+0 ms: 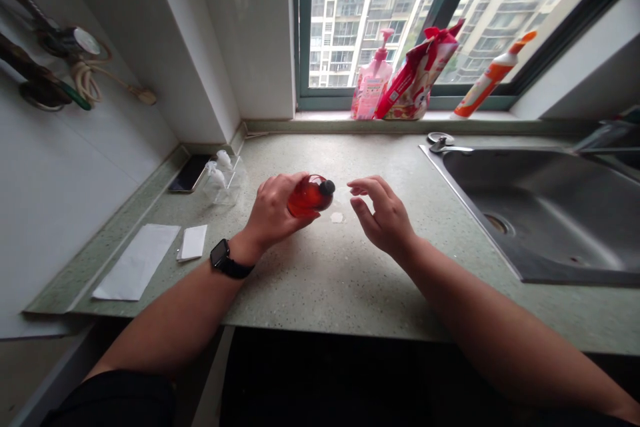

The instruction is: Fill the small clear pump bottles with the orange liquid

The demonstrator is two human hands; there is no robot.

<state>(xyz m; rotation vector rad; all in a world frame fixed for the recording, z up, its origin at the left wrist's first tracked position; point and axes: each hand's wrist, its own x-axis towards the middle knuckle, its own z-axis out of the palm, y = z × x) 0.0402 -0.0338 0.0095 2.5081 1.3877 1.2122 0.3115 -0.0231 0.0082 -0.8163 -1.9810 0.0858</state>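
My left hand (277, 207), with a black watch on its wrist, is wrapped round a reddish-amber bottle (307, 199). The black cap (327, 187) is on the bottle and points to the right, toward my other hand. A short gap to the right, my right hand (379, 212) hovers with its thumb and fingers apart and nothing between them. Below the capped end, a small white piece (337, 217) lies on the speckled counter (320, 280); what it is I cannot make out.
Left on the counter are a phone (190, 173), a clear holder (223, 188) with white wrapped bundles, a white sheet (137, 261) and a small white packet (193, 242). A steel sink (550, 213) is at right. A pump bottle (371, 83), red bag (420, 77) and orange-white bottle (487, 83) line the windowsill.
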